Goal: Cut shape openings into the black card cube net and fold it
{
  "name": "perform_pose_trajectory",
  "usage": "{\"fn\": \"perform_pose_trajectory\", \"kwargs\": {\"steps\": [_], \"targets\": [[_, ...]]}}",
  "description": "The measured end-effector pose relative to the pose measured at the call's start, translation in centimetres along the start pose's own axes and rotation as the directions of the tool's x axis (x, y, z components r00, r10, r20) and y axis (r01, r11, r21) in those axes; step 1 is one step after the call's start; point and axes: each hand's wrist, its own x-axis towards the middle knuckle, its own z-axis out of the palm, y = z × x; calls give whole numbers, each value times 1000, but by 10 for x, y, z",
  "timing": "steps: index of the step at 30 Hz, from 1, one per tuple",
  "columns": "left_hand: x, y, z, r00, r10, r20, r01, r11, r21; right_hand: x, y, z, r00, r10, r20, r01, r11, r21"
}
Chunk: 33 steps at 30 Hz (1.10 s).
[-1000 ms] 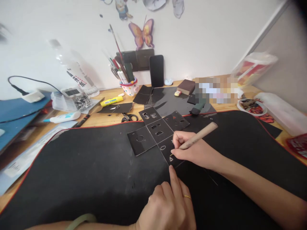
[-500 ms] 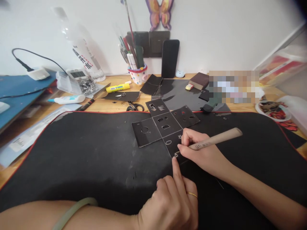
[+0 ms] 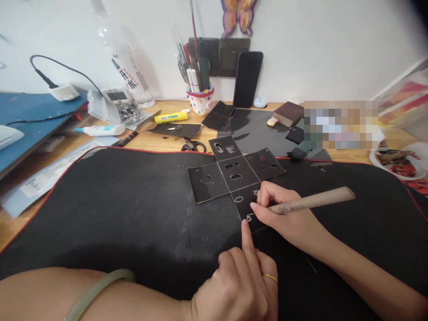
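A black card (image 3: 213,192) cut in a cross of joined squares lies on the dark mat, with small cut-out and outlined shapes in its panels. My right hand (image 3: 279,209) grips a craft knife with a pale tapered handle (image 3: 314,199); its tip is down at a small triangle outline (image 3: 249,218) on the nearest panel, and the blade is mostly hidden by my fingers. My left hand (image 3: 239,281) has its index finger stretched out, pressing the card beside that triangle. Its other fingers are curled under and hold nothing visible.
Behind the card are scissors (image 3: 194,145), a yellow glue stick (image 3: 171,117), black paper sheets (image 3: 257,129), an eraser (image 3: 272,121) and a pen cup (image 3: 200,101). A phone (image 3: 248,79) leans on the wall. At right sits a bowl (image 3: 397,164); at left, a bottle (image 3: 129,73).
The view has turned slightly left, so the desk items sit further right. Both hands stay at the triangle, the knife still in my right hand and my left fingertip still on the card.
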Motion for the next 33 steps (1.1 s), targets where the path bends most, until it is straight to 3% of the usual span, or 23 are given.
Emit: {"fn": "perform_pose_trajectory", "kwargs": {"steps": [12,17,33], "targets": [[2,-1,2,1000,18,4,-18,999,36,3,-5,2,1000,21,18,-22,999,25],[0,-1,1,1000,23,17,-24,999,37,9,-9,-1,997,27,68,-22,998,-66],[1,4,1,998,7,63,-6,1000,-17,7,-1,3,999,-20,29,21,999,-43]]}}
